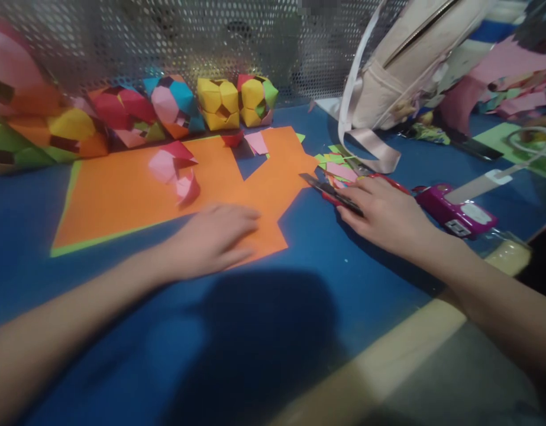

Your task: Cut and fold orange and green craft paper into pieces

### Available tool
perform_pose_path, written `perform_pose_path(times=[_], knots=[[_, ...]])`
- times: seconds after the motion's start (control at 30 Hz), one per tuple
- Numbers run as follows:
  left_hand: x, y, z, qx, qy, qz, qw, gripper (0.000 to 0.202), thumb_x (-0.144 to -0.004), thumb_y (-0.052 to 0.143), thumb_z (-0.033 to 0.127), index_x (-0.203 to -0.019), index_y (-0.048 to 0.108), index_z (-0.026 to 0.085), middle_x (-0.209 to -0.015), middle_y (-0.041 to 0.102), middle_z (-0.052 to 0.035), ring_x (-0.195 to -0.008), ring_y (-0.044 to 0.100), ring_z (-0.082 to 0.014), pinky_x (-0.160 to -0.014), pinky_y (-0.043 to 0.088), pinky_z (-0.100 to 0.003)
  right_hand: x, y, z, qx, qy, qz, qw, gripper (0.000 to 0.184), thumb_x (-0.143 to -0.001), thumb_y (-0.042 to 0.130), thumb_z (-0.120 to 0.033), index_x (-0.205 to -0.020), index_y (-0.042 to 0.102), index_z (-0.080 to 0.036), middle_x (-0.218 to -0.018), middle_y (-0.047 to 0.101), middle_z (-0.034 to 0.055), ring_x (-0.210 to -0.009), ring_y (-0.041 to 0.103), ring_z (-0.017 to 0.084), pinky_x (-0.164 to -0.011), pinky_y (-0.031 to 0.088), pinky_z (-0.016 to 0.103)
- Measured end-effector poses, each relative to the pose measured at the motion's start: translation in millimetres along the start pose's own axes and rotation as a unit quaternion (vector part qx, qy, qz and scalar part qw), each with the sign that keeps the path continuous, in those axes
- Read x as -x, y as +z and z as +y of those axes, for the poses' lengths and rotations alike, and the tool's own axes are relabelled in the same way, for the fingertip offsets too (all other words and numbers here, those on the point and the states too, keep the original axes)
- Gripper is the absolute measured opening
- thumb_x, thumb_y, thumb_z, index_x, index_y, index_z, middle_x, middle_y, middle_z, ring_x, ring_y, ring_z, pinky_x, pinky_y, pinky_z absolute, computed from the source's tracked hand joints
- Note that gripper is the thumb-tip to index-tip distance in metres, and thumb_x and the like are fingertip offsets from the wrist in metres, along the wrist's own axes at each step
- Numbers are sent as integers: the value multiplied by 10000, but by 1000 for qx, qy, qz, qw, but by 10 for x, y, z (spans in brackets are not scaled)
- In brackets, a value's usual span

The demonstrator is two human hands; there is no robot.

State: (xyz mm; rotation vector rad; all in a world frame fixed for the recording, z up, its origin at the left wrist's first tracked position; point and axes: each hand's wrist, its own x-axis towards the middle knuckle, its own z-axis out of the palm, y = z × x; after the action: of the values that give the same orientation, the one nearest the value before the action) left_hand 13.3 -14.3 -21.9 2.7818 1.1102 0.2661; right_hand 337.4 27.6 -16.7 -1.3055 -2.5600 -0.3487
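My left hand [215,236] lies flat, fingers stretched out, on the near right corner of a large orange paper sheet [135,189] with a square notch cut from it. A green sheet edge shows under the orange one. My right hand [383,216] rests over red-handled scissors [332,192] on the blue table, fingers curled onto the handles while the dark blades point left toward the orange sheet. Folded pink and red paper pieces [175,171] sit on the orange sheet.
Several colourful folded paper cubes [219,103] line the perforated metal wall at the back. A beige bag [401,77] stands at the back right, paper scraps [339,165] lie before it, and a magenta tool [454,213] lies right of my right hand. Blue table surface [255,331].
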Motion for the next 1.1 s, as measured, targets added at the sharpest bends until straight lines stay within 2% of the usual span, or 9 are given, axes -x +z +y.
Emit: perform_pose_path(times=[0.13,0.23,0.37,0.47,0.6,0.83,0.93,1.0,1.1], knots=[[-13,-8,2,-9,3,12,1000,386,-1013,338,386,-1137,621,154,-1258,661,-154,-1132,621,-283,-932,480,-431,-86,-171,-230,-56,-77,-6,995,272,-963,484,-270,-1077,706,-163,-1085,691,149,-996,643,305,-868,520,477],[-20,-1,-1,-12,2,21,1000,364,-1013,337,353,-1124,621,152,-1231,670,-149,-1099,632,-272,-921,481,-414,-227,-279,-426,-122,-163,-80,976,233,-954,500,-215,-1041,708,-158,-1099,685,132,-1012,633,262,-890,510,424],[-13,0,5,1,0,30,1000,356,-1022,321,322,-1132,617,156,-1223,676,-130,-1081,636,-246,-914,481,-382,-386,-280,-571,-181,-266,-171,931,297,-929,584,-220,-1215,635,-157,-1241,638,117,-1098,592,231,-926,492,377],[-8,-6,13,8,-8,29,1000,360,-1026,316,323,-1076,631,155,-1204,682,-119,-1059,639,-235,-904,484,-369,-417,-171,-560,-169,-320,-128,923,294,-970,546,-261,-1218,622,-124,-1223,647,136,-1082,592,235,-909,485,374],[3,-1,2,-7,-3,32,999,416,-1026,324,402,-968,653,154,-1190,684,-131,-1036,648,-248,-873,497,-382,-381,-8,-488,-140,-377,-34,915,302,-1038,401,-256,-1058,673,-127,-1065,698,119,-956,611,208,-845,477,354],[68,37,145,-76,28,78,994,459,-904,558,548,-998,653,108,-1235,651,-228,-1113,631,-367,-925,517,-524,-350,200,-542,-171,-359,93,913,289,-1015,404,-165,-916,673,-131,-904,716,92,-839,625,174,-761,486,303],[68,79,270,-99,42,123,987,301,-878,599,370,-1003,644,99,-1155,681,-224,-1077,653,-364,-931,529,-546,-344,236,-599,-222,-297,126,920,245,-999,433,-166,-895,652,-131,-859,708,95,-783,631,166,-720,501,288],[66,113,318,-120,41,160,979,173,-889,538,194,-993,640,101,-1058,713,-190,-987,691,-319,-852,578,-481,-326,223,-629,-276,-259,127,917,214,-985,441,-149,-893,633,-141,-866,704,92,-781,637,157,-701,506,269],[74,155,322,-143,40,208,967,200,-903,443,60,-938,633,110,-926,733,-151,-815,715,-248,-686,601,-360,-290,174,-653,-375,-210,92,898,151,-975,476,-172,-938,620,-153,-869,710,66,-770,656,133,-700,520,239]])
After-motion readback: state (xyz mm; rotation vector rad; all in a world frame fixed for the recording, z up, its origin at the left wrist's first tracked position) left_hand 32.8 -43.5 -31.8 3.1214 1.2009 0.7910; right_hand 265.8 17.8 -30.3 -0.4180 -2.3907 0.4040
